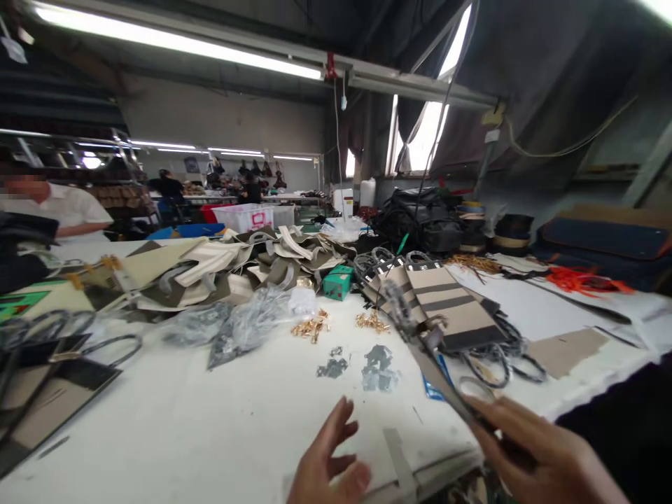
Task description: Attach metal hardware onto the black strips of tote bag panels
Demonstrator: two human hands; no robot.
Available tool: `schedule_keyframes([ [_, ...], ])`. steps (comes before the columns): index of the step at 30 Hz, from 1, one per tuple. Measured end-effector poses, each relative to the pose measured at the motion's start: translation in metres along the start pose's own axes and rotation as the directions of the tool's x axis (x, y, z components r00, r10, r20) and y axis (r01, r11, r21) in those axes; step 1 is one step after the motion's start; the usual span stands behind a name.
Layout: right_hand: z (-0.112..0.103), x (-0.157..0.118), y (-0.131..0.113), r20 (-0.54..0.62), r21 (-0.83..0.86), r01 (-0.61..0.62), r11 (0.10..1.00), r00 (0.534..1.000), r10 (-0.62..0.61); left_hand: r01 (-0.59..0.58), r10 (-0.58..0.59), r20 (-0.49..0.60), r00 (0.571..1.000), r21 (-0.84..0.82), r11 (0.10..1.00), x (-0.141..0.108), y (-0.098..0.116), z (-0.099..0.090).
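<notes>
R hand (546, 444) gripping dark flat bag-like piece (449, 389), edge-on, blurred, nr beige dark-striped bags (459, 308). L hand (328, 458) empty, half-open. Best steady piece w/ both, clear of small gold metal bits (372, 322).

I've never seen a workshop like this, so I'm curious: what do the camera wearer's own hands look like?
The left hand and the right hand are bare human hands, with no gloves. No sleeves or cables show on either. Blur leaves finer details, such as small markings, unclear.
</notes>
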State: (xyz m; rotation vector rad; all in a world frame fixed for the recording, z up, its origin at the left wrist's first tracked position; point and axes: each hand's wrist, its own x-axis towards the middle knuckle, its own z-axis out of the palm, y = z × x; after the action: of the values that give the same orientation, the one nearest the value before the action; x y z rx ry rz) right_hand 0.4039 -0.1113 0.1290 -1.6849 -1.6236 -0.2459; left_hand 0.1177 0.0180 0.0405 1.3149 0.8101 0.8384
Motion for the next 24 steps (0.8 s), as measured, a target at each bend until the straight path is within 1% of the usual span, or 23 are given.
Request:
schedule_keyframes([
  [1,0.026,-0.01,-0.013,0.072,0.023,0.08,0.997,0.994,-0.081,-0.028,0.03,0.013,0.999,-0.121,0.992,0.0,0.011,0.018],
  [2,0.052,-0.021,-0.026,0.132,0.065,0.125,0.99,0.982,-0.133,-0.036,0.039,0.013,0.999,-0.191,0.981,0.002,0.019,0.032],
  [3,0.077,-0.032,-0.038,0.188,0.111,0.153,0.982,0.967,-0.172,-0.031,0.03,-0.009,1.0,-0.207,0.978,0.004,0.024,0.04],
  [4,0.1,-0.044,-0.049,0.246,0.16,0.17,0.972,0.947,-0.206,0.0,-0.013,-0.061,0.998,-0.201,0.98,0.006,0.026,0.044],
  [6,0.135,-0.063,-0.064,0.329,0.248,0.125,0.961,0.922,-0.205,0.086,-0.12,-0.207,0.971,-0.163,0.983,0.008,0.02,0.039],
  [8,0.153,-0.073,-0.071,0.424,0.348,0.042,0.936,0.884,-0.197,0.141,-0.187,-0.321,0.929,-0.161,0.977,0.007,0.01,0.025],
  [10,0.156,-0.072,-0.07,0.489,0.419,-0.061,0.906,0.856,-0.168,0.137,-0.204,-0.364,0.909,-0.201,0.97,0.005,0.001,0.01],
  [11,0.153,-0.068,-0.067,0.491,0.433,-0.106,0.895,0.86,-0.136,0.125,-0.206,-0.376,0.904,-0.23,0.965,0.004,-0.001,0.004],
  [12,0.149,-0.062,-0.063,0.47,0.433,-0.144,0.89,0.879,-0.087,0.107,-0.205,-0.392,0.897,-0.257,0.96,0.004,-0.001,0.0],
  [14,0.14,-0.043,-0.053,0.372,0.41,-0.189,0.892,0.928,0.026,0.065,-0.19,-0.415,0.89,-0.297,0.953,0.005,0.001,-0.004],
  [16,0.134,-0.019,-0.045,0.24,0.358,-0.201,0.912,0.963,0.119,0.038,-0.181,-0.418,0.89,-0.327,0.944,0.005,0.006,-0.004],
  [18,0.133,0.008,-0.04,0.149,0.287,-0.2,0.937,0.975,0.163,0.038,-0.191,-0.408,0.893,-0.354,0.934,0.006,0.013,-0.002],
  [19,0.133,0.022,-0.039,0.137,0.259,-0.195,0.946,0.977,0.164,0.039,-0.199,-0.401,0.894,-0.373,0.927,0.006,0.017,-0.001],
  [20,0.135,0.034,-0.039,0.143,0.242,-0.189,0.952,0.977,0.158,0.035,-0.204,-0.395,0.896,-0.395,0.918,0.007,0.021,0.0],
  [22,0.137,0.058,-0.041,0.203,0.253,-0.195,0.948,0.968,0.145,0.007,-0.203,-0.371,0.906,-0.467,0.884,0.008,0.032,0.0],
  [24,0.137,0.076,-0.044,0.278,0.311,-0.257,0.915,0.945,0.171,0.002,-0.229,-0.324,0.918,-0.574,0.819,0.01,0.043,-0.003],
])
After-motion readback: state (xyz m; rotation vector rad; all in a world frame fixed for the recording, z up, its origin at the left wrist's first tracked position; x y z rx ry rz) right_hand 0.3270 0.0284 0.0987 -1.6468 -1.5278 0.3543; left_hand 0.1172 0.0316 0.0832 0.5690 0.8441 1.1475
